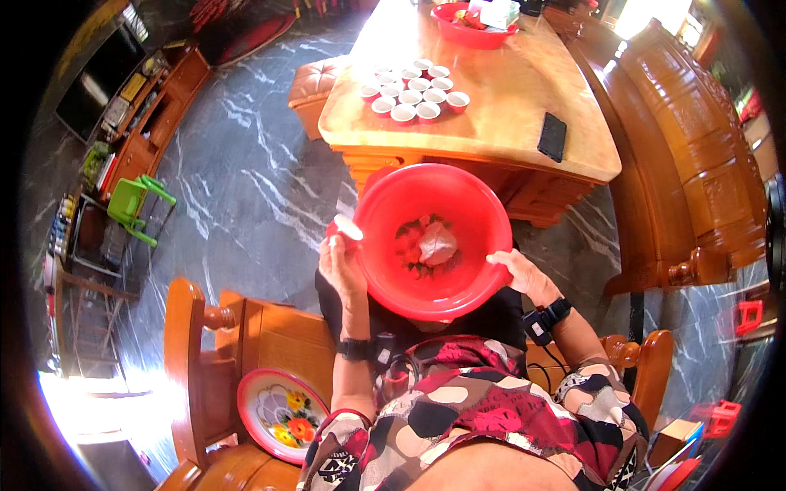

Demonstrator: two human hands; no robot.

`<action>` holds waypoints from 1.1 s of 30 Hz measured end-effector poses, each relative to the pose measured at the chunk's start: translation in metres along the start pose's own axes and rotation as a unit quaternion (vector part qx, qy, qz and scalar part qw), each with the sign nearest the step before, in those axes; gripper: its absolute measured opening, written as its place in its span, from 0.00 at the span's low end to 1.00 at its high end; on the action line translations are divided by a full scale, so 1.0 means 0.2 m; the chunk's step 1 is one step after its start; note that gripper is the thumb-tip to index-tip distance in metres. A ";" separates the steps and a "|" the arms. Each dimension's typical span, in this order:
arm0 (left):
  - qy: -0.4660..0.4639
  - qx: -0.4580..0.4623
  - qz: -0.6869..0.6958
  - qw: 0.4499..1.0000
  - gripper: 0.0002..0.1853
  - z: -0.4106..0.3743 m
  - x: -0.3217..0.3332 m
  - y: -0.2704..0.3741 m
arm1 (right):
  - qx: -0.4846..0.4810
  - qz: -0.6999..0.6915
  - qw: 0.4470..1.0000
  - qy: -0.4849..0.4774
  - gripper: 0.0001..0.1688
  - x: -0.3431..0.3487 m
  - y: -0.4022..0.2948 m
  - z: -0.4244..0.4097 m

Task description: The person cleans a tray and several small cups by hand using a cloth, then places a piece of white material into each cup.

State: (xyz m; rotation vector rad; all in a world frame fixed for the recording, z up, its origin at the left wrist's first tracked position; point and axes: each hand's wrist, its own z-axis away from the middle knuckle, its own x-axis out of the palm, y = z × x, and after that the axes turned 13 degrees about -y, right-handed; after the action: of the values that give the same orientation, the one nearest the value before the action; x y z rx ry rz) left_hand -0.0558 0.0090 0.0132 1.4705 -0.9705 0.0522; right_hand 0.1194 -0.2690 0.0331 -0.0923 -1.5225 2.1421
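Note:
A large red plastic basin [485,202] is held over the lap, its opening facing up. At its bottom lies a pale, crumpled lump [438,243] on a printed red and dark pattern. My left hand [345,264] is at the basin's left side, with a paper cup [349,227], seen as a white shape, at its fingers. My right hand [521,270] grips the basin's right rim, thumb over the edge. Beyond the basin, several red paper cups with white insides [428,111] stand grouped on the wooden table [516,92].
A black smartphone [552,137] lies at the table's near right edge. Another red basin [470,37] holding items stands at the far end. A floral enamel tray [252,399] rests on the wooden chair at left. A wooden bench [669,159] stands at right, a green stool [128,197] at far left.

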 end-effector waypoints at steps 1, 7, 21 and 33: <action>0.013 0.053 -0.026 0.998 0.09 0.00 -0.01 0.00 | -0.003 0.056 0.998 0.008 0.13 0.03 -0.05 0.02; 0.076 -0.063 0.068 0.993 0.17 0.03 -0.10 -0.01 | -0.208 0.305 0.927 -0.063 0.07 -0.10 0.16 -0.03; -0.028 -0.124 0.192 0.973 0.18 -0.07 0.21 0.06 | -0.296 0.424 0.851 0.088 0.07 -0.10 -0.07 0.26; -0.106 -0.210 0.112 0.966 0.18 -0.14 0.39 -0.11 | -0.223 -0.236 0.928 0.181 0.02 -0.55 -0.46 0.47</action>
State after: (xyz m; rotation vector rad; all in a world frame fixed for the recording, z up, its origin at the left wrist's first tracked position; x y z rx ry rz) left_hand 0.0213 -0.0124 0.0446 0.9855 -1.2333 -0.1424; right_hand 0.2158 -0.3769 0.1248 -0.2358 -1.5805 1.2989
